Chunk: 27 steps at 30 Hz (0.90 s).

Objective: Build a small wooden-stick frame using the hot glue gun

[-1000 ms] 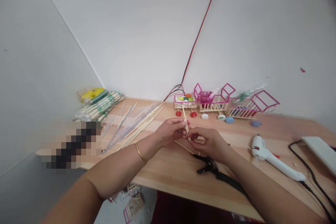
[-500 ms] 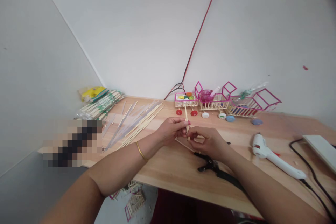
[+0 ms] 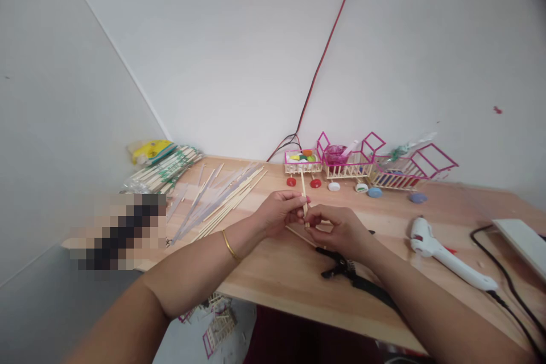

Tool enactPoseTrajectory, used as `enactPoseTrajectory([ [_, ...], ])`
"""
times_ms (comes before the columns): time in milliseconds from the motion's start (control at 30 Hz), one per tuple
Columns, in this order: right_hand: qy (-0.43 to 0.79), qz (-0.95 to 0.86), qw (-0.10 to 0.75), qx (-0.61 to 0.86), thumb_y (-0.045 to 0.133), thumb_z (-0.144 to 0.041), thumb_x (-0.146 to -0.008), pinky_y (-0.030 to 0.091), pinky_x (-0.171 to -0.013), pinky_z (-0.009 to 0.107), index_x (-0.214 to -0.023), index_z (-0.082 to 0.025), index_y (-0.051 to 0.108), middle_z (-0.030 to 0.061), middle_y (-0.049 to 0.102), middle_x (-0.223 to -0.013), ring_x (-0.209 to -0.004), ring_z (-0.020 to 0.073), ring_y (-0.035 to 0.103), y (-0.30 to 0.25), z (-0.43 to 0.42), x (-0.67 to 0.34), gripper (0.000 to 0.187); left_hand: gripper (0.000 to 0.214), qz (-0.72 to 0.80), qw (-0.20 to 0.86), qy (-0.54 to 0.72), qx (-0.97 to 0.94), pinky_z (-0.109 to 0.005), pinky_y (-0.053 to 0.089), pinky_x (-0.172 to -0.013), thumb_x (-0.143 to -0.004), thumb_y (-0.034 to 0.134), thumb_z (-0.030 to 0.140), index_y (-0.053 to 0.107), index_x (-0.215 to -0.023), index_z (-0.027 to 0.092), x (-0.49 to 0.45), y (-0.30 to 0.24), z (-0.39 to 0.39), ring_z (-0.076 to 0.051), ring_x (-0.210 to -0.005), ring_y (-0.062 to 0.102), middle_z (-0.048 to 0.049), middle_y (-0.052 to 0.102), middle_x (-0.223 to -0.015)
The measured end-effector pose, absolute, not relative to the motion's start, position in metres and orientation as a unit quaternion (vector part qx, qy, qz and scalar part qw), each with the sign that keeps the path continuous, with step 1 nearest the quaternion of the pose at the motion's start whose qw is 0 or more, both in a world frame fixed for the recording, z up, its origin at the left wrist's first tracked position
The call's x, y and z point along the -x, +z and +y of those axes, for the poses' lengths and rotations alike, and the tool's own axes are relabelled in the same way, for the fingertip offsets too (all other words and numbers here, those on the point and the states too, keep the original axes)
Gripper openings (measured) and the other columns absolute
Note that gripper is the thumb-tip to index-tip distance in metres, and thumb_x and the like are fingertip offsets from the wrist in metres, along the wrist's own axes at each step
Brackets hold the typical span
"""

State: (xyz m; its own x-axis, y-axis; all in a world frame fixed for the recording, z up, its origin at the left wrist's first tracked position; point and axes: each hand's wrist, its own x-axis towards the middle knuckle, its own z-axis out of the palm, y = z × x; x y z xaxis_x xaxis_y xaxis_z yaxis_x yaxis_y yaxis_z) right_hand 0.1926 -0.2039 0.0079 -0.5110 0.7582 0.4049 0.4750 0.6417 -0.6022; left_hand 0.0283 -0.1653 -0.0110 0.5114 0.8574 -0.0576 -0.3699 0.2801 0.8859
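Head view, frame centre: left hand (image 3: 279, 211) and right hand (image 3: 339, 230) both pinch one stick (image 3: 303, 189); aligning it comes next, probably.

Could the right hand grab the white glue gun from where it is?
Probably yes. The glue gun lies in the open on the table, just right of the right hand, though that hand is pinching a stick.

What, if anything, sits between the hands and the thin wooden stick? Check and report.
Nothing visible does. The left hand and right hand both pinch the thin wooden stick directly with their fingers, above the wooden table. The black pliers lie nearer the person, clear of the stick.
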Motion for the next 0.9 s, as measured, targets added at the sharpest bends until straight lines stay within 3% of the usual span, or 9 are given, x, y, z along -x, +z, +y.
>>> enactPoseTrajectory([
  [300,0.207,-0.848,0.318,0.370,0.053,-0.019,-0.076,0.045,-0.063,0.022,-0.081,-0.019,0.061,-0.0003,0.063,-0.072,-0.066,0.0113,0.057,0.000,-0.199,-0.193,0.010,0.030,0.279,0.736,0.430,-0.443,-0.019,0.036,-0.047,-0.064,0.072,0.033,0.062,-0.077,0.008,-0.029,-0.012,-0.165,-0.005,-0.044,0.048,0.0017,0.053,-0.051],
  [367,0.224,-0.857,0.300,0.354,0.055,-0.023,-0.077,0.047,-0.067,0.024,-0.092,-0.021,0.062,0.0007,0.064,-0.078,-0.071,0.0125,0.059,0.005,-0.198,-0.195,0.017,0.029,0.273,0.732,0.444,-0.439,-0.019,0.035,-0.047,-0.064,0.072,0.033,0.062,-0.074,0.008,-0.028,-0.013,-0.164,-0.005,-0.045,0.047,0.0020,0.052,-0.051],
  [467,0.216,-0.864,0.289,0.351,0.060,-0.030,-0.076,0.049,-0.072,0.027,-0.117,-0.025,0.054,0.0028,0.065,-0.090,-0.078,0.0145,0.060,0.023,-0.201,-0.201,0.042,0.028,0.256,0.737,0.465,-0.417,-0.018,0.036,-0.049,-0.064,0.072,0.032,0.060,-0.073,0.008,-0.023,-0.013,-0.159,-0.004,-0.048,0.046,0.0021,0.050,-0.054],
  [567,0.158,-0.852,0.289,0.408,0.060,-0.033,-0.077,0.049,-0.076,0.032,-0.123,-0.026,0.049,0.0050,0.065,-0.098,-0.084,0.0175,0.061,0.047,-0.213,-0.214,0.048,0.025,0.242,0.740,0.476,-0.408,-0.017,0.034,-0.050,-0.066,0.071,0.029,0.060,-0.073,0.008,-0.017,-0.012,-0.154,-0.003,-0.049,0.044,0.0024,0.049,-0.055],
  [667,0.120,-0.858,0.187,0.463,0.064,-0.041,-0.070,0.048,-0.083,0.038,-0.116,-0.028,0.056,0.0061,0.062,-0.113,-0.099,0.0250,0.058,0.058,-0.233,-0.236,0.049,0.026,0.252,0.734,0.481,-0.407,-0.017,0.034,-0.050,-0.065,0.072,0.029,0.061,-0.074,0.008,-0.014,-0.013,-0.150,-0.003,-0.049,0.043,0.0024,0.049,-0.055],
  [800,0.108,-0.861,0.011,0.497,0.080,-0.039,-0.043,0.041,-0.092,0.049,-0.129,-0.026,0.047,0.0120,0.046,-0.133,-0.116,0.0370,0.045,0.040,-0.254,-0.271,0.093,0.030,0.282,0.708,0.494,-0.419,-0.021,0.042,-0.059,-0.062,0.073,0.033,0.064,-0.077,0.008,-0.015,-0.015,-0.148,-0.005,-0.056,0.050,-0.0020,0.059,-0.066],
  [900,0.109,-0.854,-0.026,0.508,0.079,-0.034,-0.040,0.032,-0.100,0.051,-0.135,-0.020,0.039,0.0160,0.037,-0.139,-0.125,0.0382,0.034,0.024,-0.258,-0.283,0.103,0.030,0.288,0.668,0.505,-0.465,-0.024,0.044,-0.073,-0.064,0.072,0.033,0.066,-0.078,0.009,-0.017,-0.014,-0.151,-0.010,-0.071,0.057,-0.0057,0.064,-0.076],
])
